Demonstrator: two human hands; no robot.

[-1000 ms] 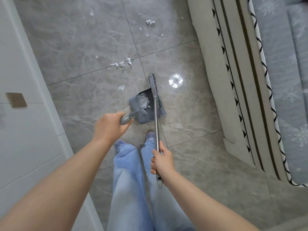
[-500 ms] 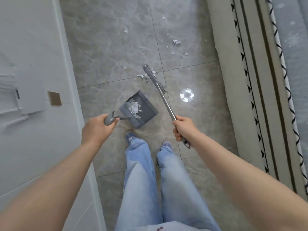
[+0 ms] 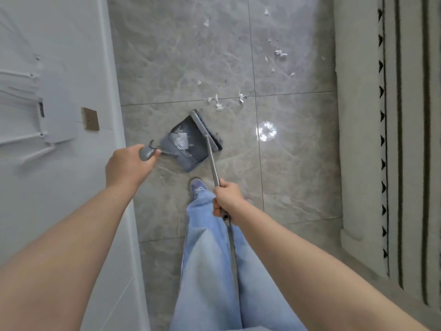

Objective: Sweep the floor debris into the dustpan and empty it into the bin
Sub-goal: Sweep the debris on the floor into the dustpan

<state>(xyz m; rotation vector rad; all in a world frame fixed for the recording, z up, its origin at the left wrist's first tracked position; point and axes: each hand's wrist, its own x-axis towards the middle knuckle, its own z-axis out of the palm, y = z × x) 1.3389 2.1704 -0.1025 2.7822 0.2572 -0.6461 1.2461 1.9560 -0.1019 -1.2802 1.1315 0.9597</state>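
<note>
Mid-sweep, by the look of it. Left hand (image 3: 127, 164) wrapped round the grey grip of the dustpan (image 3: 185, 145), just left of centre frame; pan mouth turned toward upper right, a few white paper scraps (image 3: 181, 137) already lying inside against the comb teeth. Right hand (image 3: 228, 203) clamped on the metal shaft of the broom (image 3: 207, 132), lower centre; broom head laid across the pan's open edge, bristles facing right. Hands well apart, each on its own tool.

Still plenty left on the tiled floor (image 3: 179, 68) — a loose cluster of torn scraps (image 3: 219, 105) just above the broom head along the grout line, and a thinner scatter (image 3: 280, 54) farther off toward upper right, near the edge of the striped rug (image 3: 358, 139). One small piece (image 3: 206, 22) high in the frame. No bin anywhere in view.

Judged from this: one stroke finishing at the pan lip, sweeping far from done, emptying not yet begun. Next move likely calls for reaching the broom past the nearest cluster and drawing it back into the pan — pan lip flat on the tile, so light scraps do not slip under or flutter aside.
</note>
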